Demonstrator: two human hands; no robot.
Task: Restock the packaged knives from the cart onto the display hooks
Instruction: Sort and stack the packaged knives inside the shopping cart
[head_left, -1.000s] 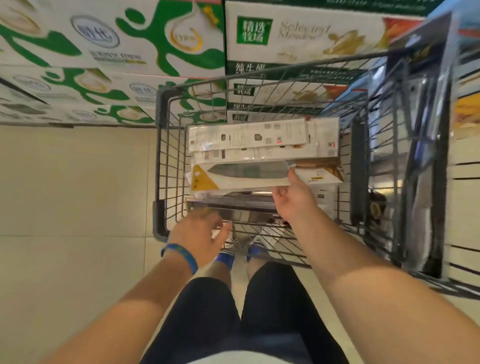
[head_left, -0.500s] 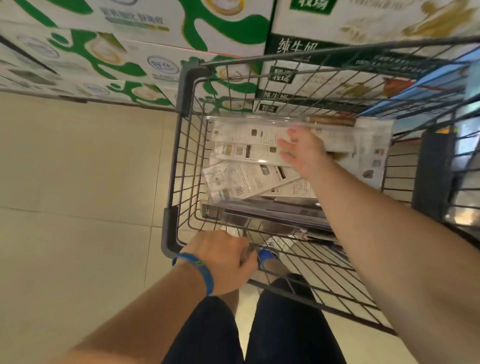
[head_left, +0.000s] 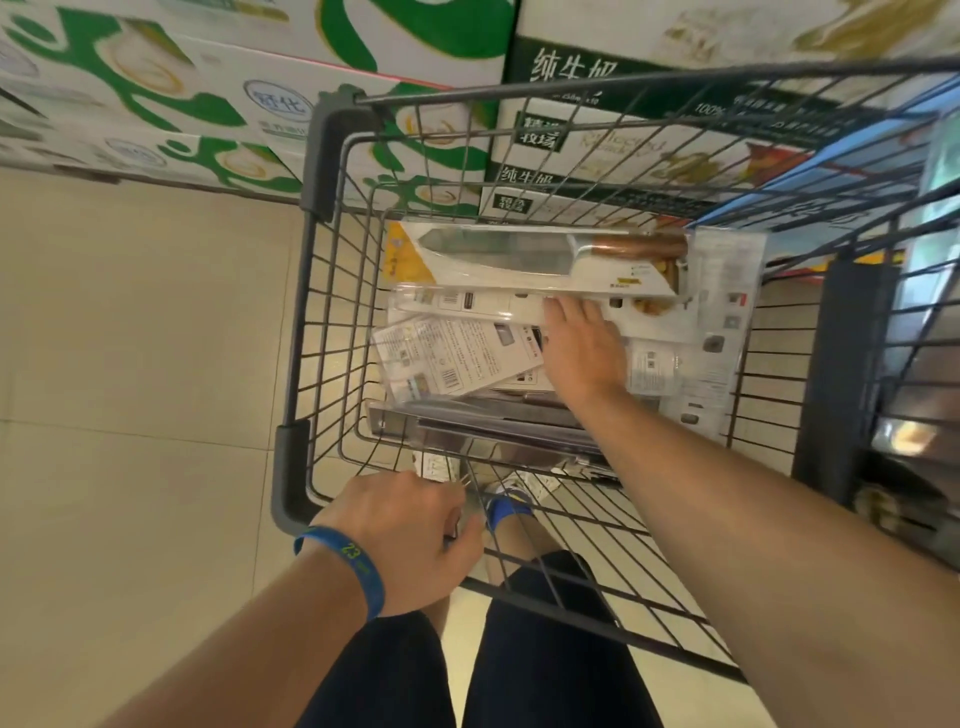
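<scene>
A wire cart (head_left: 291, 467) holds a stack of packaged knives. On top, at the far end, lies a knife package (head_left: 498, 260) with a broad blade and a wooden handle, on a white and yellow card. Below it are white packages (head_left: 452, 358) showing their printed backs, and dark ones (head_left: 493, 431) nearest me. My right hand (head_left: 582, 348) lies palm down on the stack, its straight fingers touching the near edge of the top package. My left hand (head_left: 410, 535), with a blue wristband, grips the cart's near wire rim.
Stacked milk cartons (head_left: 249, 104) in green and white stand right behind the cart. Beige tiled floor (head_left: 130, 364) stretches to the left. A dark upright stand (head_left: 841, 364) stands close to the cart's right side. My legs are under the cart's near end.
My right hand has reached deeper into the cart, and the wooden-handled knife package now lies at the far end. My left hand has closed on the cart's near rim.
</scene>
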